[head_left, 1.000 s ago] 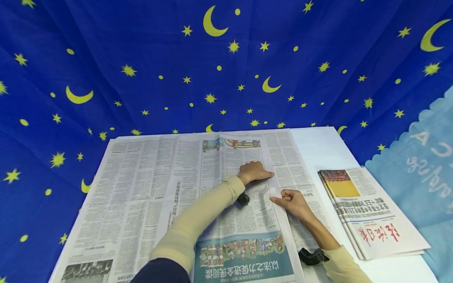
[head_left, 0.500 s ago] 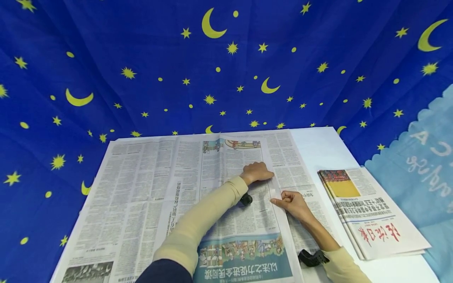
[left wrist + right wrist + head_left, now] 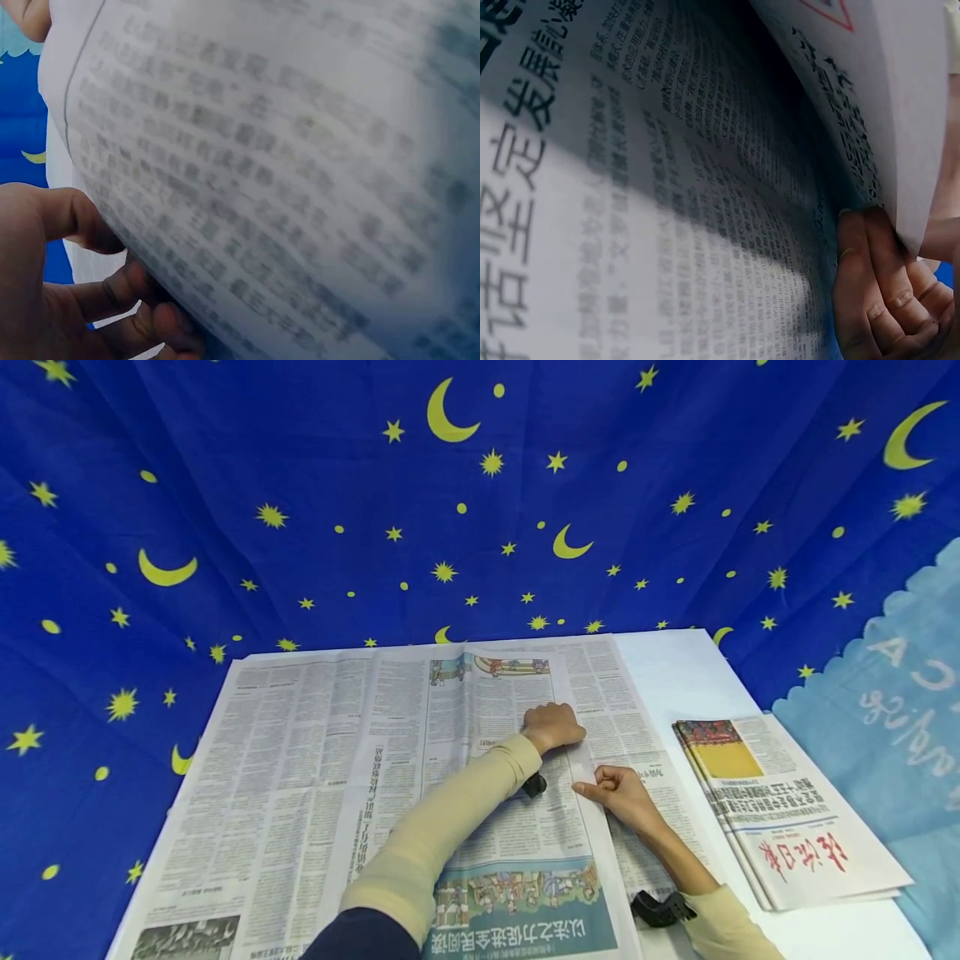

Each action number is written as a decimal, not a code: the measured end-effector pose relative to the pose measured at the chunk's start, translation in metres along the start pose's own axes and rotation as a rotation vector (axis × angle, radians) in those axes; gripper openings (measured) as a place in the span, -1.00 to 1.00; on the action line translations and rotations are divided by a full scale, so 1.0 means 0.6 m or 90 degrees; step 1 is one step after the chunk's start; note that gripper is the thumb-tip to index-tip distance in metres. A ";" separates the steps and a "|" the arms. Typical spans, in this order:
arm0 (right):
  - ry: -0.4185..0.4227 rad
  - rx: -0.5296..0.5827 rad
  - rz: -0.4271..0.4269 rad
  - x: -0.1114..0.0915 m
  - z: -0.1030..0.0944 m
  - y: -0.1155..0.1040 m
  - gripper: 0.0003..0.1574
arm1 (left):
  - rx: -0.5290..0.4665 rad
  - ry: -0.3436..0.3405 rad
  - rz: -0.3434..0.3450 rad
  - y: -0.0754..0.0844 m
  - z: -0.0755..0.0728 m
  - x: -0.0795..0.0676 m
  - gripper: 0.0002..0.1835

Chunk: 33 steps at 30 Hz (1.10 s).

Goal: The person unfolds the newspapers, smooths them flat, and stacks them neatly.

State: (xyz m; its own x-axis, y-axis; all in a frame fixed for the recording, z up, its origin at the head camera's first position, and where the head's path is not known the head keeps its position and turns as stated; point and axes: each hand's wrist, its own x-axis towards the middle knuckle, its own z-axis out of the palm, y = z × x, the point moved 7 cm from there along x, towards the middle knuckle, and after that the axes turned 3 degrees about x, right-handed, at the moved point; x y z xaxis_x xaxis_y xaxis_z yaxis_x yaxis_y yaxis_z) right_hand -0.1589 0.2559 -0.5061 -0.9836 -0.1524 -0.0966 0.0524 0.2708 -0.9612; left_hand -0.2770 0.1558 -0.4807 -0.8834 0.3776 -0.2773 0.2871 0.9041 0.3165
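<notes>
A folded newspaper sheet (image 3: 442, 710) with a teal illustrated panel lies over a wider spread-out newspaper (image 3: 292, 777). My left hand (image 3: 553, 725) reaches across it, fingers curled at the sheet's right edge. In the left wrist view, thumb and fingers of the left hand (image 3: 67, 277) meet at the border of the bulging page (image 3: 225, 150). Lower along that same edge, my right hand (image 3: 624, 795) pinches the paper between thumb and fingers. The right wrist view shows the right hand (image 3: 889, 292) gripping a raised page (image 3: 900, 97) above the printed sheet underneath.
A stack of folded newspapers (image 3: 802, 827) lies on the right of the white table (image 3: 675, 677). Behind hangs a blue cloth (image 3: 337, 485) with yellow moons and stars. A black wrist strap (image 3: 662, 908) sits on the right forearm.
My left hand and forearm have shifted a little to the right, and the hand looks more curled at the edge. The right hand stays nearly still, pinching the sheet.
</notes>
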 end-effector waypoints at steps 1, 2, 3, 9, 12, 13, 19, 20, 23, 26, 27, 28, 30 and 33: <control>0.000 -0.002 -0.001 0.000 0.001 0.001 -0.47 | 0.003 0.000 -0.001 0.001 0.000 -0.001 -0.58; 0.000 -0.003 -0.002 0.000 0.001 0.002 -0.46 | 0.002 -0.002 -0.002 0.001 0.000 -0.001 -0.58; 0.000 -0.004 -0.001 0.000 0.001 0.003 -0.46 | -0.001 -0.002 -0.002 0.001 0.000 -0.002 -0.59; 0.000 0.006 -0.006 0.003 0.003 0.009 -0.50 | -0.079 -0.006 0.015 -0.010 -0.005 0.001 -0.63; -0.001 0.015 0.011 0.004 0.003 0.012 -0.51 | -0.128 -0.018 0.029 -0.018 -0.011 0.000 -0.60; -0.005 0.025 0.021 0.003 0.004 0.012 -0.52 | -0.146 -0.021 0.036 -0.020 -0.015 0.000 -0.58; -0.009 0.074 0.064 -0.001 0.004 0.009 -0.45 | -0.252 -0.024 0.099 -0.027 -0.043 -0.013 -0.47; -0.004 0.073 0.062 -0.001 0.002 0.010 -0.43 | -0.268 -0.018 0.117 -0.028 -0.051 -0.017 -0.47; 0.004 0.068 0.042 -0.002 -0.001 0.008 -0.41 | -0.312 0.000 0.162 -0.033 -0.070 -0.029 -0.45; 0.014 0.053 0.042 -0.002 -0.005 0.017 -0.43 | -0.359 0.017 0.199 -0.041 -0.086 -0.043 -0.45; 0.018 0.048 0.044 -0.002 -0.006 0.018 -0.43 | -0.375 0.021 0.205 -0.045 -0.091 -0.047 -0.45; 0.019 0.040 0.048 -0.002 -0.006 0.018 -0.43 | -0.392 0.026 0.210 -0.049 -0.095 -0.051 -0.46; 0.025 0.022 0.062 -0.001 -0.009 0.022 -0.43 | -0.429 0.029 0.224 -0.059 -0.103 -0.059 -0.49; 0.027 0.012 0.074 -0.001 -0.011 0.026 -0.43 | -0.496 0.018 0.227 -0.078 -0.112 -0.070 -0.55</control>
State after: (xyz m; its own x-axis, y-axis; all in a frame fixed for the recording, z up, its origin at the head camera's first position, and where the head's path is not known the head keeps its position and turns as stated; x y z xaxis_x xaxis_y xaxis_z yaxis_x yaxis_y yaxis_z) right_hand -0.1590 0.2665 -0.5192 -0.9772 -0.0810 -0.1964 0.1686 0.2664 -0.9490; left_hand -0.2779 0.0841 -0.4230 -0.8001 0.5994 -0.0230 0.2231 0.3331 0.9161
